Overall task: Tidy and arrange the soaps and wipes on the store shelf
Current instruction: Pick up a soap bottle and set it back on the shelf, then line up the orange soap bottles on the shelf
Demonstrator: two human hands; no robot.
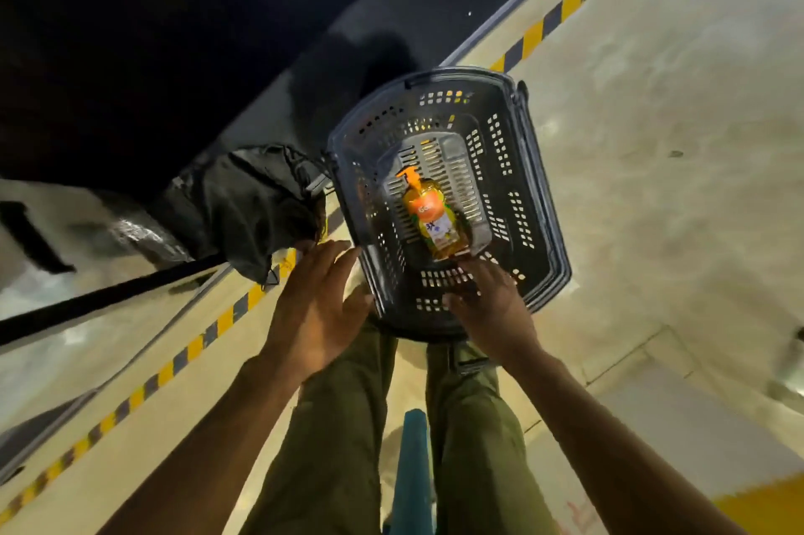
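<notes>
Pale concrete floor (652, 186) fills the view, crossed by a yellow-and-black hazard stripe (565, 3) running from 7 o'clock to 1 o'clock. A dark perforated shopping basket (483, 116) stands on the floor at centre. One orange pump bottle of hand soap (437, 221) lies flat on the basket bottom, with its pump head (411, 179) pointing to 11 o'clock.

Handling, as judged:
- The bottle is rigid plastic, apparently full, so moderately heavy for its size.
- The glossy label may be slippery.
- Grip round the body, not the pump neck, which could snap or dispense.

Hand state:
- The left hand (313, 308) is at 8 o'clock of the basket, fingers straight and spread, holding nothing.
- The right hand (491, 308) reaches over the near rim, fingers extended toward the bottle base and not yet closed round it. Contact cannot be confirmed.

Visibility limits:
- The store shelf is not identifiable; the 10 o'clock region is black.
- No wipes are in view.
- A black bag (248, 203) at 9 o'clock hides its contents.
- Label text is blurred.
- A teal object (411, 469) between the olive trouser legs (470, 425) is cut off.
</notes>
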